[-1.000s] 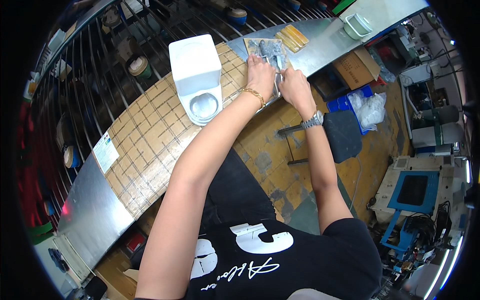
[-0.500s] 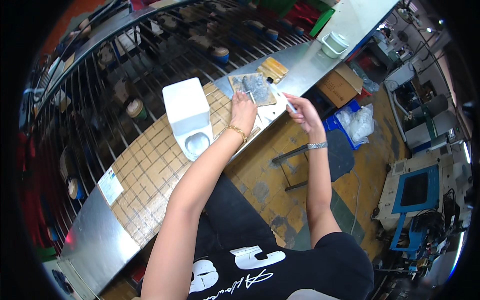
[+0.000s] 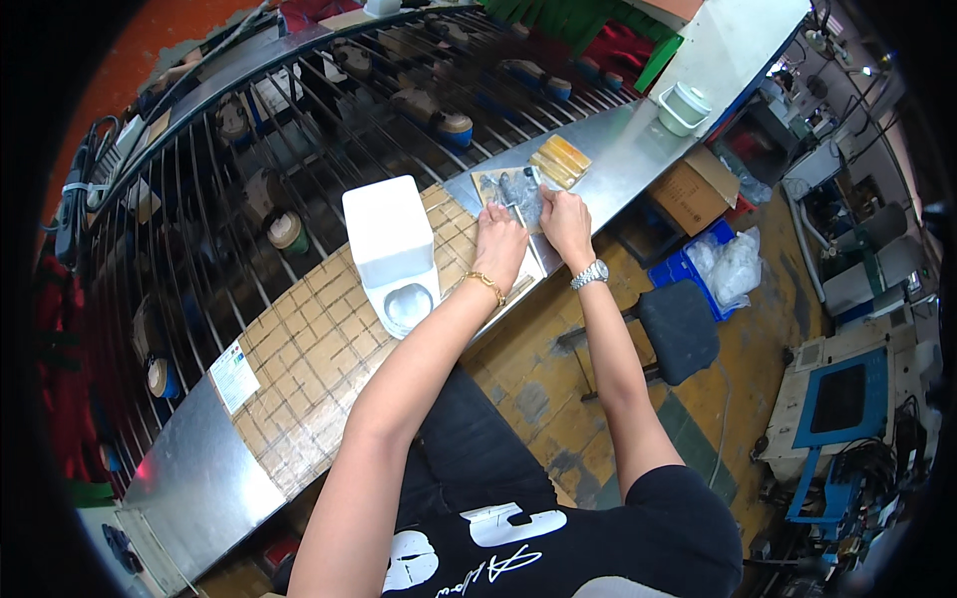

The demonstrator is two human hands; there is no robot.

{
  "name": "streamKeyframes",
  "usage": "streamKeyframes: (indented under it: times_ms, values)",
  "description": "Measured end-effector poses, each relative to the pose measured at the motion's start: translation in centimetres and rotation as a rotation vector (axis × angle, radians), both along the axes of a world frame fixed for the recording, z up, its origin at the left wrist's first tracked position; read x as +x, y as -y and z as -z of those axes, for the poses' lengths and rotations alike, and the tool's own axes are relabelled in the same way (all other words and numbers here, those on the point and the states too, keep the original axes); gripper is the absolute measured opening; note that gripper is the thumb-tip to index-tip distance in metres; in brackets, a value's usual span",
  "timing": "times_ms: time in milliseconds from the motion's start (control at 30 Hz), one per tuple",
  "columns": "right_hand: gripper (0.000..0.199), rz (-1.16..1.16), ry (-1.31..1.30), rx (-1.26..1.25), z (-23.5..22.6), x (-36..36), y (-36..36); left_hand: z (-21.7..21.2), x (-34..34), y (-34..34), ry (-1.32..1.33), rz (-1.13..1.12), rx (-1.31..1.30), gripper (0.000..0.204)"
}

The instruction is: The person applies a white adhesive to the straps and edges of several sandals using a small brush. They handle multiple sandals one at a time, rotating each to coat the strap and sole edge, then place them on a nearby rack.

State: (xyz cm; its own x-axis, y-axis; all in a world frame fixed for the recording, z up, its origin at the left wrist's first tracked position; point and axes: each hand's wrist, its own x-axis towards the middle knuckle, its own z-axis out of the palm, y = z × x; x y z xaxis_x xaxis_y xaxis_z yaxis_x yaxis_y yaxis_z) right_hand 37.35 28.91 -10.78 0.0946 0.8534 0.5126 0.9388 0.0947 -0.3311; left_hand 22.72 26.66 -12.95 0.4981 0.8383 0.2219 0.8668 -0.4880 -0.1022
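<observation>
Both hands press down on a grey sheet [image 3: 518,189]: the left hand [image 3: 498,242] lies flat on its near edge, and the right hand [image 3: 564,214] sits just beside it with fingers curled; whether they pinch something thin or only press is hard to tell at this size. The sheet lies on the bench [image 3: 299,369], touching both palms.

Largest around the grip: the bench itself, with gridded brown matting under the left forearm and bare metal beyond the right hand. Behind the hands runs a wire rack [image 3: 299,130] carrying shoes. Left of the left hand, close by, stands a white box [image 3: 389,234] with a round lens at its foot. Beyond the right fingertips lie yellow pads [image 3: 560,159], near but apart. Further along sits a small white tub [image 3: 684,106].

Judging from this, the sheet could slide or crease if one palm lifts while the other pushes, and a stray sweep of the right hand could knock the pads off.
</observation>
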Motion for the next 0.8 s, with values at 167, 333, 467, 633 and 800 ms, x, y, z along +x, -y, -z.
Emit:
streamKeyframes:
  times_ms: [167, 333, 467, 633, 800]
  values:
    - [0.03, 0.006, -0.096, -0.133, -0.4, 0.0, 1.0, -0.1, 0.4, 0.2, -0.025, -0.022, 0.04, 0.033]
    - [0.03, 0.057, -0.162, -0.152, -0.7, -0.4, 1.9, -0.3, 0.6, 0.4, -0.004, -0.017, 0.07, 0.032]
    - [0.027, 0.063, -0.15, -0.182, -0.9, -0.4, 3.5, -0.6, 0.7, 0.4, -0.112, -0.042, 0.052, 0.034]
    - [0.026, 0.08, -0.083, -0.213, -0.6, -0.4, 5.7, -0.8, 0.6, 0.5, -0.077, -0.027, 0.088, 0.03]
    - [0.026, 0.021, -0.211, -0.202, -0.6, 0.4, 7.8, -0.8, 0.3, 0.4, -0.024, -0.017, 0.085, 0.028]
